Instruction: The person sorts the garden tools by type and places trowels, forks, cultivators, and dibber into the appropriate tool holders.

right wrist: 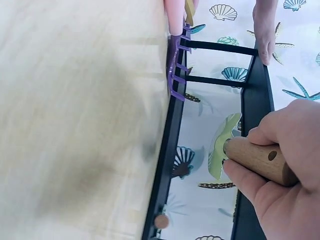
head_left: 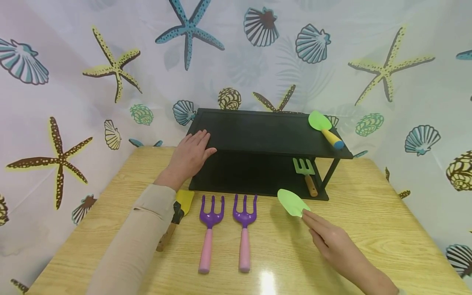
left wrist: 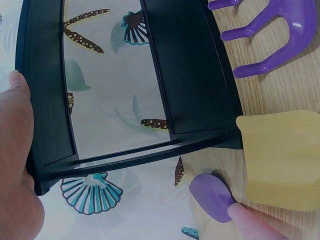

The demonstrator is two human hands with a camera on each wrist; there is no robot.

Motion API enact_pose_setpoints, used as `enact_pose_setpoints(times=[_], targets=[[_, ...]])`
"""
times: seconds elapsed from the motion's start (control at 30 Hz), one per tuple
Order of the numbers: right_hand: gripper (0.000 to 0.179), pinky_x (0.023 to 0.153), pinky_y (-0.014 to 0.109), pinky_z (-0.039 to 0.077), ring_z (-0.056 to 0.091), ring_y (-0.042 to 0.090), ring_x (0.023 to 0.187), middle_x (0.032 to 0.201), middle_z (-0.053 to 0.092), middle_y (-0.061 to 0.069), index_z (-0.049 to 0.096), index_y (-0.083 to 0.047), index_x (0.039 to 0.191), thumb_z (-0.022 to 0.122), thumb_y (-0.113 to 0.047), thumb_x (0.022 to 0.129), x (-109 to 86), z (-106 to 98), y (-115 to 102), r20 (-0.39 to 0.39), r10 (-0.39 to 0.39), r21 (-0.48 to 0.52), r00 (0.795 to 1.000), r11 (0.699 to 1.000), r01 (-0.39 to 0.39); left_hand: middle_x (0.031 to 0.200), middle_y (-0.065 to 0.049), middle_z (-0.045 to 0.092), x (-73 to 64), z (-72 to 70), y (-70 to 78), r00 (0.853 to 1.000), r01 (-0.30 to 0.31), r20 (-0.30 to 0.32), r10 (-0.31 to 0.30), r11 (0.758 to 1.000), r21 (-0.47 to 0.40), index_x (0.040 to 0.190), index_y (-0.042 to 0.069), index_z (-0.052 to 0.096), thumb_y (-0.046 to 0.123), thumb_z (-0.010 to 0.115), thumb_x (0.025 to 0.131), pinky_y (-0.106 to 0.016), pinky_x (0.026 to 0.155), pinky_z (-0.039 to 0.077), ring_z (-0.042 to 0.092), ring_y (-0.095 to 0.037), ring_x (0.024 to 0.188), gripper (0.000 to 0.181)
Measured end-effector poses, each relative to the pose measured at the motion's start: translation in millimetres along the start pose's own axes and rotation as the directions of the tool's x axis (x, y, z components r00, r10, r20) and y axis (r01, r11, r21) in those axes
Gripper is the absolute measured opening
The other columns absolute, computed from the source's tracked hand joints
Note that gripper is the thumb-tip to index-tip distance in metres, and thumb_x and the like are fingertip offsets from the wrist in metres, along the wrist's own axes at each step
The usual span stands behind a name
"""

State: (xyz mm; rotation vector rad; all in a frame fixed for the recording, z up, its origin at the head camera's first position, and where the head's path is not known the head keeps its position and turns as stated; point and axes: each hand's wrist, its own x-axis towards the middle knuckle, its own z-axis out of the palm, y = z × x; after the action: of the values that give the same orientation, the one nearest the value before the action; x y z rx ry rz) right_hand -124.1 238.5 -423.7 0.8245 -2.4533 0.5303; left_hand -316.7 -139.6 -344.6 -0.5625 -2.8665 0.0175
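The right hand (head_left: 333, 241), fingers clenched, grasps a green trowel (head_left: 291, 202), lower right; the left hand (head_left: 189, 156), fingers straight, rests on the black shelf (head_left: 254, 131), centre. Its top holds a yellow-handled trowel (head_left: 329, 135); its lower tier, seemingly, a green fork (head_left: 305, 171).

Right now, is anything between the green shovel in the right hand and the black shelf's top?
Nothing visible stands between the green shovel and the black shelf's top. A yellow-handled shovel lies on the top's right end, and the left hand rests on the left end.
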Motion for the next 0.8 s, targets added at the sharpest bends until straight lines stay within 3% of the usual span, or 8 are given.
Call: enact_pose_setpoints(times=[0.37,0.57,0.67,0.8], targets=[[0.060,0.099,-0.002,0.035,0.068,0.027,0.114,0.134,0.063,0.017,0.064,0.001,0.129,0.072,0.018,0.071,18.5,-28,0,-0.045,-0.068,-0.013,0.997,0.998,0.068,0.164,-0.013,0.025,-0.1,-0.5,1.0,1.000,0.001,-0.005,-0.001,1.000,-0.004,0.157,0.006,0.024,0.052,0.032,0.105,-0.045,0.127,0.015,0.021,-0.029,0.154,0.070],[0.043,0.101,0.001,0.037,0.067,0.023,0.116,0.136,0.062,0.016,0.063,0.000,0.130,0.063,0.009,0.088,30.4,-40,0,-0.079,-0.118,-0.007,0.990,0.993,0.118,0.164,-0.013,0.025,-0.8,-0.3,1.2,1.000,0.005,-0.001,-0.005,1.000,0.002,0.157,0.006,0.024,0.051,0.031,0.105,-0.045,0.127,0.015,0.021,-0.029,0.153,0.070],[0.033,0.100,0.001,0.039,0.067,0.021,0.116,0.136,0.062,0.017,0.063,0.001,0.130,0.054,-0.005,0.099,36.6,-45,-1,-0.100,-0.150,-0.012,0.984,0.989,0.149,0.164,-0.013,0.025,-0.5,-0.1,1.3,1.000,0.007,-0.002,-0.007,1.000,0.003,0.157,0.006,0.024,0.051,0.032,0.105,-0.045,0.127,0.015,0.021,-0.029,0.153,0.069],[0.047,0.097,0.001,0.040,0.069,0.024,0.113,0.136,0.062,0.017,0.063,0.002,0.130,0.035,-0.028,0.106,44.7,-49,-1,-0.112,-0.171,-0.024,0.979,0.985,0.169,0.164,-0.013,0.025,-0.3,-0.3,1.6,1.000,0.007,-0.003,-0.007,1.000,-0.001,0.157,0.005,0.024,0.049,0.035,0.105,-0.046,0.127,0.014,0.021,-0.029,0.153,0.069]])
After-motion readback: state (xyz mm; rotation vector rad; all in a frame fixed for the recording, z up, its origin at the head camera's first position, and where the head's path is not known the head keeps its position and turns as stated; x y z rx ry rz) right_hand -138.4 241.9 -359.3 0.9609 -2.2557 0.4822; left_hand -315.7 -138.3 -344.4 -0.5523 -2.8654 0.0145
